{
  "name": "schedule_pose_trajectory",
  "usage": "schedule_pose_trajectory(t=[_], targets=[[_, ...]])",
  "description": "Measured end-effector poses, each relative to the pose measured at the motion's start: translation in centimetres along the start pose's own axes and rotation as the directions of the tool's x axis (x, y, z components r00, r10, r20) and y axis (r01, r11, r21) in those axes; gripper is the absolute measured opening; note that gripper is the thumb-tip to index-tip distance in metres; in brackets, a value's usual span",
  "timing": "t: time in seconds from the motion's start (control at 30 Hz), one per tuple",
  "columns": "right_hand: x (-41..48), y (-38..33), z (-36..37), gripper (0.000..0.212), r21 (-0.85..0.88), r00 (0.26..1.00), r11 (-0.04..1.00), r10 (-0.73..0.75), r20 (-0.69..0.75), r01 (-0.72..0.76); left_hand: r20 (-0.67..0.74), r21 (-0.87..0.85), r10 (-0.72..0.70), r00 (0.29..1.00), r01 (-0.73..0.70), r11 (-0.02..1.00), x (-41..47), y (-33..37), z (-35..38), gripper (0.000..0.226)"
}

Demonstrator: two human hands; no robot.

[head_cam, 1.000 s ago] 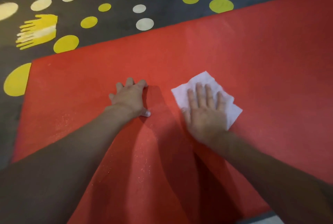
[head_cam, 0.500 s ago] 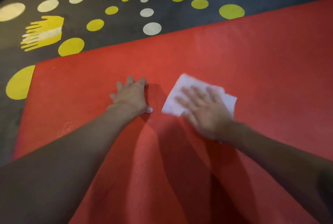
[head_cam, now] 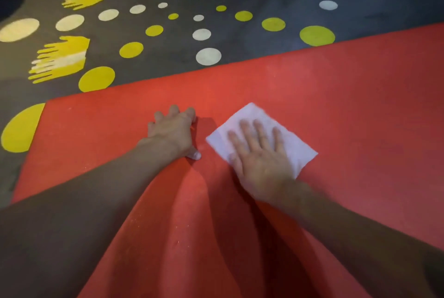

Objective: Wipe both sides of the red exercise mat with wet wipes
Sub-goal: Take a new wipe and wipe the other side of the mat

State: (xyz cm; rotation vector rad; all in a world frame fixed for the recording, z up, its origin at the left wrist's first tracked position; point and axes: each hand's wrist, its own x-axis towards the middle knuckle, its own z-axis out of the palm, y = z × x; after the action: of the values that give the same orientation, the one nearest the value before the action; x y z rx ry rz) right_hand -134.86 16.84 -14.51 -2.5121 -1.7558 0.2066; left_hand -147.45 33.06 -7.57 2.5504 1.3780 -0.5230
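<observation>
The right hand [head_cam: 262,161] lay flat, fingers straight and spread, pressing a white wipe [head_cam: 299,151] onto the red mat [head_cam: 348,110]. Just beside it the left hand [head_cam: 173,132] rested on the mat, fingers loosely bent, holding nothing. The mat lay on a dotted floor [head_cam: 168,57].

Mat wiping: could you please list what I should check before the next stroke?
1. The wipe lies spread flat on the mat: ok.
2. The right hand presses flat on the wipe, fingers straight: ok.
3. The left hand rests on the mat, apart from the wipe: ok.
4. The mat beyond the wipe lies flat: ok.
5. The wipe is wet enough: cannot tell.
6. The mat's other side is wiped: cannot tell.
</observation>
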Motion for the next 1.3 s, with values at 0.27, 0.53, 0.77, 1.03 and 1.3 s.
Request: schedule_pose_trajectory(t=[0.27, 0.53, 0.77, 1.03, 1.3], targets=[[5.4, 3.3, -1.1, 0.059, -0.048, 0.978, 0.977, 0.208, 0.033, -0.206, 0.000, 0.006, 0.053, 0.999, -0.053, 0.999, 3.4, -1.9, -1.9, 0.091], [9.2, 5.0, -1.7, 0.060, -0.037, 0.984, 0.983, 0.180, 0.021, -0.179, 0.084, 0.014, 0.073, 0.994, -0.074, 0.997, 7.4, -3.0, -0.7, 0.134], [10.6, 2.8, -1.4, 0.067, -0.008, 0.976, 0.976, -0.216, 0.015, 0.216, 0.098, 0.042, 0.096, 0.991, -0.101, 0.994, 8.2, -3.3, -0.5, 0.138], [13.6, -0.2, -1.1, 0.057, -0.007, 0.993, 0.993, -0.119, 0.012, 0.119, 0.125, 0.041, 0.091, 0.988, -0.097, 0.994, 8.5, -3.5, -0.1, 0.141], [17.6, 0.1, -1.5, 0.057, -0.005, 0.999, 1.000, 0.027, 0.018, -0.027, 0.156, 0.024, 0.029, 0.987, -0.033, 0.999, 6.6, -2.3, -1.5, 0.130]])
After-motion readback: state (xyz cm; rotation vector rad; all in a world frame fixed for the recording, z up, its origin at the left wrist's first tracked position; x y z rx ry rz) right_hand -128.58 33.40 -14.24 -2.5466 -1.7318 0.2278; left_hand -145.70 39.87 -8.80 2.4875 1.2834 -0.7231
